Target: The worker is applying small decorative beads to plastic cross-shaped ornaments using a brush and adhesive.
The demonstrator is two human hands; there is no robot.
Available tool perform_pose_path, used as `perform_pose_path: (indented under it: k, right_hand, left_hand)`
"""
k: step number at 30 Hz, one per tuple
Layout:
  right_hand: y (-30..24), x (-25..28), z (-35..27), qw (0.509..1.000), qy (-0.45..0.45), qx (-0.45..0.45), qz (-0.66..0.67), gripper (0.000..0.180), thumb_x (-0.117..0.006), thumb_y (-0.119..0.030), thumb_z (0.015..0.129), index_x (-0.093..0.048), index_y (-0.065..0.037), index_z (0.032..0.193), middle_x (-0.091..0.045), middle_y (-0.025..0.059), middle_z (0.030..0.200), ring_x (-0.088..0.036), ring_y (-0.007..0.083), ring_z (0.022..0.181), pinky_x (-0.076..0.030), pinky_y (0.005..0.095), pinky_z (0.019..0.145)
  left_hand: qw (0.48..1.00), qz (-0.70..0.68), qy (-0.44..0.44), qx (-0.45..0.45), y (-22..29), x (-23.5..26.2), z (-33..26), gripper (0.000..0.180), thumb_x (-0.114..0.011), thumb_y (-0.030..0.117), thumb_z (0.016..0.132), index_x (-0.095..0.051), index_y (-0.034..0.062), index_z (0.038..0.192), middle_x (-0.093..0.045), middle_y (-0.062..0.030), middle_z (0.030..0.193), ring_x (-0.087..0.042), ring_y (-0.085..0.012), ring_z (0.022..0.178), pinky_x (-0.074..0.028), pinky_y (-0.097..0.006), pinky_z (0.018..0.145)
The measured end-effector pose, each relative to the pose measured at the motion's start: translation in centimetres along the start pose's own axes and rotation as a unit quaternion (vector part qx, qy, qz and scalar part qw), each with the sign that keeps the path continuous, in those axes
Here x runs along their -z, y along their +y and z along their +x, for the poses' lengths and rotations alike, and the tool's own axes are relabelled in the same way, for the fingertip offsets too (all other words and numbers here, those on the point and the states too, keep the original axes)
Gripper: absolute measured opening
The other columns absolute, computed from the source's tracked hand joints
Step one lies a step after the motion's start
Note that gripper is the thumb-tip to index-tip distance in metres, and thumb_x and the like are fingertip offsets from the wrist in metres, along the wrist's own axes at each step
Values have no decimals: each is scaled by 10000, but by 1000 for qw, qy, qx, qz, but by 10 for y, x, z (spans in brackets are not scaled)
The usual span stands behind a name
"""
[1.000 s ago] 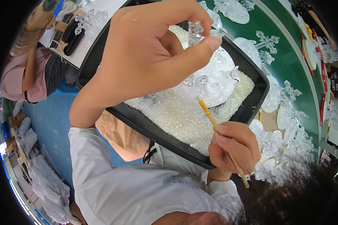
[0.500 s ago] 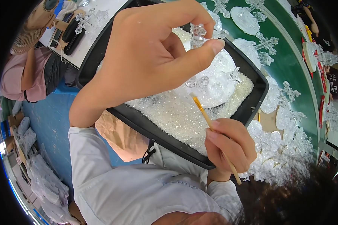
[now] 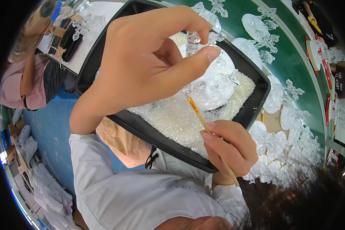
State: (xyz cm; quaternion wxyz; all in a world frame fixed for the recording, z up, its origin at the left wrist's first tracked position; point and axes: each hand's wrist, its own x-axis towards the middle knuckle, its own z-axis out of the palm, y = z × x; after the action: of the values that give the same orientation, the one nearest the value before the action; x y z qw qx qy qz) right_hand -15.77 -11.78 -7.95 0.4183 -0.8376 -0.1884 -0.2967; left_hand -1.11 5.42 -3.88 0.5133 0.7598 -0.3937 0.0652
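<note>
My left hand (image 3: 142,57) pinches a clear faceted upright piece of an ornament between thumb and fingers. Below it spreads the ornament's round white base (image 3: 218,92), with small clear knobs around it; my hand hides part of it. It is over a black tray (image 3: 261,96) of sparkling clear granules (image 3: 172,124). In my right hand (image 3: 234,147) is a slim paintbrush (image 3: 198,112) with a wooden handle, held like a pen. Its bristle tip is at the near left edge of the base, beside a clear knob; whether it touches cannot be told.
Several similar clear ornaments (image 3: 255,27) stand on the green table (image 3: 295,46) to the right, with a dense cluster (image 3: 283,153) nearer me. A person in a pink top (image 3: 15,86) sits at the left beside a white table (image 3: 103,11). A brown paper bag (image 3: 120,142) is below the tray.
Both hands have shifted a little left, the ornament with the left one. The brush tip has moved left along with the right hand and stays close to the base's near edge.
</note>
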Motion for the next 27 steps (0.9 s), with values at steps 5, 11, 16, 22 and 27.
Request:
perform_pose_path:
  k: [5,11,16,22,27]
  right_hand:
    - [1,6,-10,998,48,36,19,234,-753,45,616,-664,-2,826,-667,166,803,-659,265,625,-545,314,543]
    - [3,4,-12,990,130,45,17,189,-694,28,690,-614,-6,858,-628,154,804,-626,240,583,-519,299,503]
    - [1,23,-14,973,221,7,66,52,-592,-25,855,-567,19,847,-565,205,944,-587,211,566,-485,285,478]
    - [7,141,75,979,134,-30,-153,155,-559,-70,901,-658,44,938,-634,147,909,-587,165,695,-475,242,605]
    - [87,207,150,955,33,-159,-250,241,-504,-156,910,-677,-10,991,-706,94,873,-665,201,787,-507,319,720]
  left_hand:
    - [1000,21,-7,-21,0,5,-2,142,-655,-38,853,-613,-49,989,-683,-132,1070,-638,-55,621,-447,-156,438]
    - [999,40,-19,-12,2,8,0,151,-640,-48,856,-612,-47,1004,-663,-144,1124,-638,-67,690,-494,-166,486]
    - [998,50,5,-35,-2,7,8,165,-608,-45,887,-617,-27,1051,-626,-170,1223,-623,-74,799,-560,-204,563]
    - [997,39,62,13,22,14,66,144,-657,96,906,-663,8,1020,-715,-96,985,-659,-108,592,-499,-230,507]
    - [993,105,12,-46,32,-7,173,145,-604,116,900,-631,3,987,-690,-116,908,-646,-183,618,-518,-310,563]
